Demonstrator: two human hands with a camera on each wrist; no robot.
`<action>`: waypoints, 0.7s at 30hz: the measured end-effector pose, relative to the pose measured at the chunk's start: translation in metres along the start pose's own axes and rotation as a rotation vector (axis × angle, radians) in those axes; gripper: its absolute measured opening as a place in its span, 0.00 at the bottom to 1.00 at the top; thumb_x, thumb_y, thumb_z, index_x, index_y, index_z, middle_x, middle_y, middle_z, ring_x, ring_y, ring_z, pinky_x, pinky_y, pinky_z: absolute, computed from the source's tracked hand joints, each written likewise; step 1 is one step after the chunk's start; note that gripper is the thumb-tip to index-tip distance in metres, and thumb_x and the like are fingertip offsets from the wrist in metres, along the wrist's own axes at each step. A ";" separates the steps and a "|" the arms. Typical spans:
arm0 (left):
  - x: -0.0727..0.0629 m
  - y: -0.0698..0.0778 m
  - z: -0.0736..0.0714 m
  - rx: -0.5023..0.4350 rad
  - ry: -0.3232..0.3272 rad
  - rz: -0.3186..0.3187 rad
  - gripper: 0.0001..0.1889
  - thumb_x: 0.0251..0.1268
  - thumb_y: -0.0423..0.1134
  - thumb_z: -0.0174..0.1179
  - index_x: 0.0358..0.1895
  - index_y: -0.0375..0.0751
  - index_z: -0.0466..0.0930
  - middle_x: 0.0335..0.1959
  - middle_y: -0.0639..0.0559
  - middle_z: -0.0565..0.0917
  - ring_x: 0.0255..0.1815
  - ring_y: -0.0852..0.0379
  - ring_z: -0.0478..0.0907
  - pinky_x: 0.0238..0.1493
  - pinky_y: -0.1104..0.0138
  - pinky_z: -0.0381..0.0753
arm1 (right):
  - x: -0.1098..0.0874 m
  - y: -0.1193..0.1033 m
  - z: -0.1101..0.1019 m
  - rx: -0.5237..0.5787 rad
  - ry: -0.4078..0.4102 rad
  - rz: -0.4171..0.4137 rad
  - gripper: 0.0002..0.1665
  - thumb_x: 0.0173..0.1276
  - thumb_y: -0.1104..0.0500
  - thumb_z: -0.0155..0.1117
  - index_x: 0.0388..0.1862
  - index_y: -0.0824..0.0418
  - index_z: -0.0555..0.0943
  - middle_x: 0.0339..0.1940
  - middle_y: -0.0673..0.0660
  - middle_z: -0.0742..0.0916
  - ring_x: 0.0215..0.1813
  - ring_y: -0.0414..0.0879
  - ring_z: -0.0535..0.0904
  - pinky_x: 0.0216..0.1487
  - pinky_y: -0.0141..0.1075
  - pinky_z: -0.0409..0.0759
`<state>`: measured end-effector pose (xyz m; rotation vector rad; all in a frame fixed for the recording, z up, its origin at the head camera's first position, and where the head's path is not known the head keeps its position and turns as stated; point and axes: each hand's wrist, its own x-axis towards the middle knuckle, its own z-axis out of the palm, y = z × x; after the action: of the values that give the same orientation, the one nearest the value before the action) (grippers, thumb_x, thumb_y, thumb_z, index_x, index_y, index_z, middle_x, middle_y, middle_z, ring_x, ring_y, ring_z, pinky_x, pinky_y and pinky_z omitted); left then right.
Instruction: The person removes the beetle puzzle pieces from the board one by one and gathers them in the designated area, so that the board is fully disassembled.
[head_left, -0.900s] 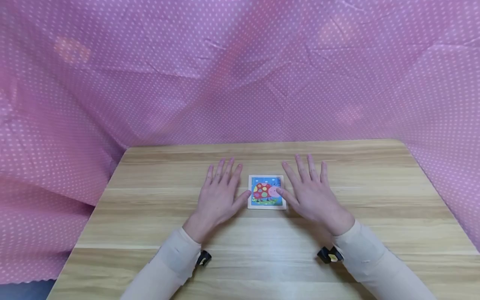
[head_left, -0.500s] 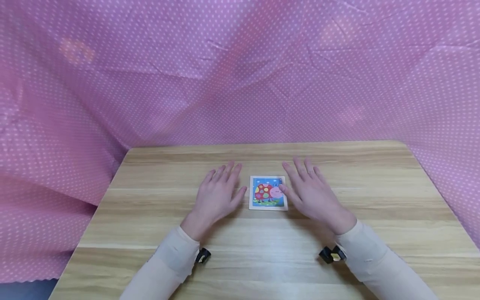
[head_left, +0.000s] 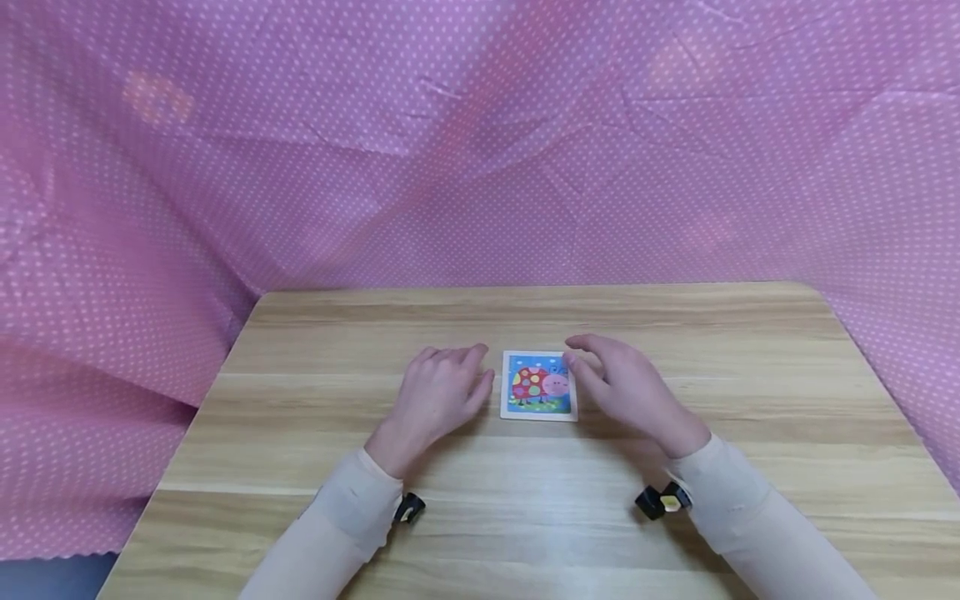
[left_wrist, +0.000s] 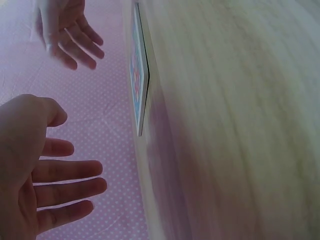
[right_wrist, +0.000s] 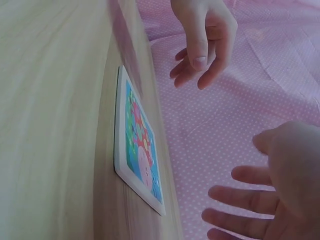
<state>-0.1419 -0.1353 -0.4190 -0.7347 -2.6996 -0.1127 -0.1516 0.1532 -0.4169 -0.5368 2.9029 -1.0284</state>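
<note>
A square ladybird picture board (head_left: 538, 387), probably a small puzzle, lies flat on the wooden table with a pale border around its blue scene. To its left my left hand (head_left: 435, 396) hovers above the tabletop, fingers loosely bent and holding nothing. My right hand (head_left: 633, 396) hovers at the board's right side, its thumb overlapping the upper right corner in the head view. From the left wrist, the left hand's fingers (left_wrist: 70, 192) show apart and relaxed, away from the board. The right wrist view shows the right hand's fingers (right_wrist: 245, 200) likewise loose, with a gap to the board.
The wooden table (head_left: 525, 517) stretches out around the board. Behind it and at both sides hangs a pink polka-dot cloth (head_left: 480, 167). A small black device (head_left: 408, 508) sits at the left wrist, and another black device (head_left: 663, 502) at the right.
Both hands have gone from flat, spread fingers to bent, relaxed ones, with the fingertips drawn down and in. The ladybird board keeps its place on the table.
</note>
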 end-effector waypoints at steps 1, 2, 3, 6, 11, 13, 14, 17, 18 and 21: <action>0.000 0.000 0.000 -0.007 -0.009 0.006 0.19 0.78 0.49 0.63 0.62 0.41 0.85 0.49 0.46 0.94 0.50 0.48 0.93 0.56 0.53 0.90 | 0.001 0.000 0.000 0.015 0.001 0.004 0.28 0.87 0.45 0.56 0.72 0.62 0.81 0.70 0.62 0.86 0.75 0.62 0.81 0.74 0.62 0.78; 0.001 0.001 0.000 -0.015 -0.022 0.011 0.19 0.78 0.49 0.63 0.62 0.41 0.85 0.50 0.46 0.94 0.52 0.47 0.92 0.58 0.52 0.89 | 0.002 0.000 0.000 0.029 0.002 0.004 0.26 0.87 0.47 0.57 0.71 0.62 0.82 0.69 0.61 0.87 0.73 0.61 0.81 0.74 0.62 0.79; 0.001 0.002 0.000 -0.021 -0.046 0.015 0.20 0.79 0.49 0.62 0.63 0.41 0.85 0.52 0.45 0.93 0.54 0.47 0.92 0.60 0.52 0.89 | 0.003 0.000 0.000 0.044 0.006 0.002 0.24 0.86 0.49 0.58 0.70 0.62 0.82 0.67 0.61 0.88 0.72 0.60 0.83 0.72 0.61 0.80; 0.001 0.005 0.001 -0.038 -0.129 0.020 0.22 0.81 0.50 0.59 0.67 0.42 0.83 0.59 0.45 0.91 0.62 0.46 0.88 0.67 0.50 0.85 | 0.007 0.002 0.001 0.088 0.017 -0.003 0.21 0.86 0.52 0.59 0.67 0.63 0.84 0.62 0.60 0.90 0.66 0.58 0.86 0.67 0.59 0.85; -0.001 0.012 0.003 -0.097 -0.285 0.016 0.24 0.83 0.52 0.57 0.73 0.47 0.79 0.65 0.46 0.85 0.67 0.45 0.83 0.72 0.49 0.80 | 0.012 0.002 0.003 0.152 0.009 0.005 0.19 0.86 0.54 0.58 0.65 0.63 0.85 0.59 0.59 0.91 0.58 0.56 0.88 0.60 0.55 0.87; -0.001 0.015 0.004 -0.127 -0.330 0.013 0.25 0.83 0.53 0.57 0.75 0.48 0.78 0.68 0.45 0.82 0.69 0.45 0.81 0.73 0.48 0.79 | 0.014 0.002 0.004 0.169 0.000 0.012 0.19 0.86 0.54 0.58 0.65 0.62 0.85 0.59 0.58 0.92 0.57 0.55 0.88 0.59 0.54 0.87; -0.001 0.016 0.005 -0.137 -0.349 0.012 0.26 0.83 0.53 0.56 0.76 0.49 0.77 0.69 0.44 0.81 0.70 0.44 0.80 0.74 0.48 0.78 | 0.015 0.003 0.005 0.173 -0.004 0.013 0.19 0.86 0.54 0.58 0.65 0.61 0.85 0.58 0.58 0.92 0.57 0.54 0.87 0.58 0.54 0.87; -0.001 0.019 0.006 -0.151 -0.382 0.002 0.27 0.84 0.54 0.56 0.78 0.50 0.76 0.73 0.42 0.78 0.74 0.43 0.77 0.78 0.47 0.75 | 0.018 0.003 0.007 0.182 -0.015 0.017 0.19 0.86 0.54 0.58 0.65 0.60 0.85 0.58 0.59 0.92 0.55 0.53 0.87 0.57 0.51 0.87; 0.000 0.020 0.006 -0.155 -0.387 0.000 0.27 0.84 0.54 0.56 0.78 0.49 0.75 0.74 0.41 0.78 0.76 0.42 0.76 0.79 0.47 0.74 | 0.020 0.003 0.008 0.184 -0.017 0.019 0.19 0.86 0.54 0.58 0.65 0.60 0.85 0.57 0.59 0.92 0.55 0.52 0.87 0.56 0.51 0.87; 0.001 0.023 0.008 -0.151 -0.383 0.001 0.27 0.84 0.54 0.56 0.78 0.49 0.76 0.75 0.40 0.77 0.78 0.42 0.74 0.81 0.47 0.72 | 0.023 0.003 0.010 0.196 -0.028 0.036 0.18 0.86 0.53 0.58 0.65 0.59 0.85 0.57 0.59 0.92 0.54 0.51 0.86 0.55 0.48 0.87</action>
<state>-0.1334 -0.1141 -0.4263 -0.8799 -3.0794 -0.1954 -0.1726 0.1421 -0.4240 -0.4836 2.7364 -1.2705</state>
